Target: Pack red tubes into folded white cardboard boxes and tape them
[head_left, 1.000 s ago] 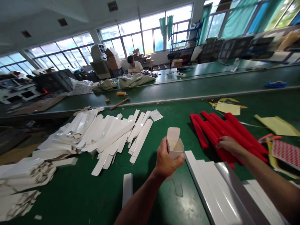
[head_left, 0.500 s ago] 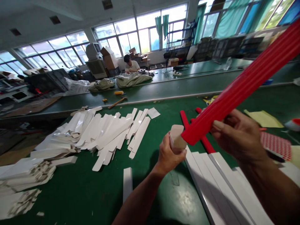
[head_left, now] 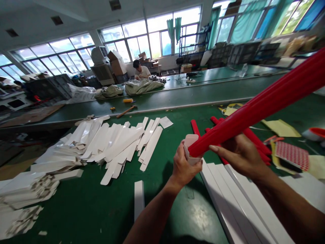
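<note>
small white card box (head_left: 190,139) meets long red ribbed paper roll (head_left: 256,111)
on the left, a heap of flat white card strips (head_left: 114,145) lies on the green surface (head_left: 88,203). in the middle, the left hand (head_left: 184,167) has its grip closed around the box, open end up. the roll's tip sits right at that opening. the roll is up in the air, and its long line runs from the box up and away to the right. the right hand (head_left: 236,156) has its grip around the roll near the low end. the roll looks light, fairly stiff and easy to dent, so a gentle hold close to the tip suits it.
</note>
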{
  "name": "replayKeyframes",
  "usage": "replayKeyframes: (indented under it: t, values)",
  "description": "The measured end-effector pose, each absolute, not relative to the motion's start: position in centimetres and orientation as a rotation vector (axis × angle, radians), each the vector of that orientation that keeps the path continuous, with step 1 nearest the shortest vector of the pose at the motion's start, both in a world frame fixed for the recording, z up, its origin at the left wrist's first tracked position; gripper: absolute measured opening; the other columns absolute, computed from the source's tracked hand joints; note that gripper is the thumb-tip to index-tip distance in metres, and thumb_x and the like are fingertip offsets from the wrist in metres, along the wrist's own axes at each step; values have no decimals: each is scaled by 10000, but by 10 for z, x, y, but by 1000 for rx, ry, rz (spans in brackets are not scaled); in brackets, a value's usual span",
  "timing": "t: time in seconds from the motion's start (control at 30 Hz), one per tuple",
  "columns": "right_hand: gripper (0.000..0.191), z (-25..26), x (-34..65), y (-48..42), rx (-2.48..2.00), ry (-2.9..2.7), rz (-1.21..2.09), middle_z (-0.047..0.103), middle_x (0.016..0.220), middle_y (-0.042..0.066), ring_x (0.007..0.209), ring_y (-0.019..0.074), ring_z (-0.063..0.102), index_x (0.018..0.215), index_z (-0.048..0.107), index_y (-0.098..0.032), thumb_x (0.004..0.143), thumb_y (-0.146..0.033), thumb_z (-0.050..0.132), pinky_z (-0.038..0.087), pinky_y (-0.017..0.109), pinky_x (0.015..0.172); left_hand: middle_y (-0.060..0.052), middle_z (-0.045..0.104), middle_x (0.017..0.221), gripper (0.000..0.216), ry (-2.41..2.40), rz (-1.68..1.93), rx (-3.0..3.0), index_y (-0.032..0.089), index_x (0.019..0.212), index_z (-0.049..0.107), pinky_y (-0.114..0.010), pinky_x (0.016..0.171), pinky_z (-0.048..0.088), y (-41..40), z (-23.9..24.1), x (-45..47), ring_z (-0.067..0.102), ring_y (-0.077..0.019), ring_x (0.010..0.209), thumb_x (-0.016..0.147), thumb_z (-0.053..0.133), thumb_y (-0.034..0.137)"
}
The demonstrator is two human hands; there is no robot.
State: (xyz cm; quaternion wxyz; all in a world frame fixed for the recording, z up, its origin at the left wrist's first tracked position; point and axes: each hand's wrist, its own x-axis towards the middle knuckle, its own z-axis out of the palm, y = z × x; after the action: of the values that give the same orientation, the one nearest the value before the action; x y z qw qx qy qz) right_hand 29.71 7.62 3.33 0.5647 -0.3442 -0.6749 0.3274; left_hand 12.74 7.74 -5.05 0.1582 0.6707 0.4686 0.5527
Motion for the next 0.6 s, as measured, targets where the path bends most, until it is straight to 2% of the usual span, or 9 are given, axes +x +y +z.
replayKeyframes:
  t: [0.07,0.13,0.23,0.3,0.4,0.47,0.53,0.6]
  values:
    - [275,31,297,76,-872,-1785,634,655,957,27,849,221,656,1033,608,-243,797,-309,732,581,341,731,-218,600,1291,850,1320,1606,1979,75,1392,371,-445,1009,526,77,-52,131,607,-323,1196,634,731,211]
    - [255,32,293,74,-906,-1988,442,653,983,48,873,233,644,1037,621,-226,810,-305,704,567,367,766,-225,589,1303,858,1269,1618,2044,71,1411,346,-444,1011,526,76,-53,133,596,-326,1214,653,721,215]
    - [383,39,284,71,-881,-2156,221,625,1159,85,1046,288,605,1163,603,-228,805,-332,694,524,435,904,-219,588,1311,813,1225,1648,2084,89,1428,337,-437,1015,523,76,-55,131,593,-314,1224,729,707,279]
    - [473,43,280,70,-873,-2164,191,594,1229,99,1116,305,571,1236,564,-227,807,-373,698,504,444,946,-235,564,1342,837,1213,1671,2106,76,1444,309,-438,1019,520,77,-57,127,581,-318,1242,748,703,323]
    - [489,43,282,70,-864,-2121,268,601,1205,93,1112,294,572,1241,563,-231,817,-432,699,502,416,957,-253,540,1365,896,1224,1698,2132,44,1459,273,-428,1025,517,77,-60,125,580,-321,1243,728,705,329]
    - [554,36,285,72,-827,-2078,373,586,1265,97,1170,302,554,1305,538,-236,829,-484,676,481,416,999,-235,563,1344,889,1256,1723,2125,52,1468,262,-410,1019,523,77,-62,125,598,-305,1220,736,688,319]
    - [659,24,287,72,-814,-1989,571,511,1410,101,1292,310,483,1439,432,-248,872,-542,595,415,440,1085,-229,560,1351,924,1285,1729,2149,60,1489,220,-409,1016,524,77,-62,126,590,-306,1230,733,688,315]
    - [666,9,285,73,-833,-1818,856,409,1527,71,1377,286,412,1525,306,-287,940,-568,452,334,462,1149,-243,539,1371,972,1335,1739,2197,58,1503,180,-419,1009,527,77,-63,125,572,-321,1249,715,701,289]
